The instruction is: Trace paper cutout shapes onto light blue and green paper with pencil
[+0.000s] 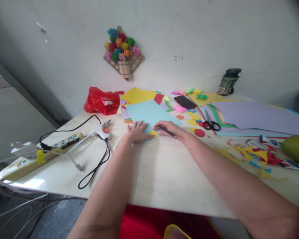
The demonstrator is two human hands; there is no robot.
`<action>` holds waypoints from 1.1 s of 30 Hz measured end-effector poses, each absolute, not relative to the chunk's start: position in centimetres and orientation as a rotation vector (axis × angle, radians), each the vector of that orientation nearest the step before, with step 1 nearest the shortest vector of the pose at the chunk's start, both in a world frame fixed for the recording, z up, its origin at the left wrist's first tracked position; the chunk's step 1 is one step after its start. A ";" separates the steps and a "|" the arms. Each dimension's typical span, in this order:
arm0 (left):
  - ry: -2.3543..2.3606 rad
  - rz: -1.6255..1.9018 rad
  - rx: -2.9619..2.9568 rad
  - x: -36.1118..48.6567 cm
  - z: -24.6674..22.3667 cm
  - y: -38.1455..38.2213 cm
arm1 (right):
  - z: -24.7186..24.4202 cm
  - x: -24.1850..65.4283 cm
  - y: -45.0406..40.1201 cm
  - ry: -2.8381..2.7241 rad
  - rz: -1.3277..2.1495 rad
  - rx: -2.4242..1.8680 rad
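My left hand (137,132) lies flat with its fingers spread on the light blue sheet (151,113), its thumb by a small yellow piece (153,133). My right hand (170,128) is closed around a dark pen (167,130) just right of that piece; the pen slants down to the right across the hand. Its fingertips are near the yellow piece, and whether they touch it is too small to tell. Behind the blue sheet lies yellow paper (139,96). Yellow and red paper circles (199,132) are to the right of my right hand.
On the left are a glue gun (103,131), its looped black cord and a power strip (62,144). A red bag (102,101) sits at the back. Black scissors (211,125), a phone (185,102), purple sheets (261,114), paper scraps (254,154) and a bottle (229,82) are on the right.
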State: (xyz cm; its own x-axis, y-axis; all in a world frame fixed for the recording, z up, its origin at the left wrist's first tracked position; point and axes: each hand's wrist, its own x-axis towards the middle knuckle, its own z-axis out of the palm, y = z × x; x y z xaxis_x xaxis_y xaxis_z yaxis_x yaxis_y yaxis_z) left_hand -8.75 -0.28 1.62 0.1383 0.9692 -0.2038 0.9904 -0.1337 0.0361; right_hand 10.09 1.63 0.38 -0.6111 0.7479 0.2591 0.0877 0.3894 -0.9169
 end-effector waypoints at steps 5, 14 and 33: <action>1.956 -0.187 2.234 -8.7 1.5 -0.2 | 0.0 10.1 2.0 -1.978 1.247 -0.707; 1.969 -0.166 2.226 -8.8 1.4 -0.2 | 0.1 10.2 2.0 -1.950 1.282 -0.701; 1.988 -0.140 2.220 -8.6 1.3 -0.3 | 1.2 9.8 0.9 -1.893 1.294 -0.764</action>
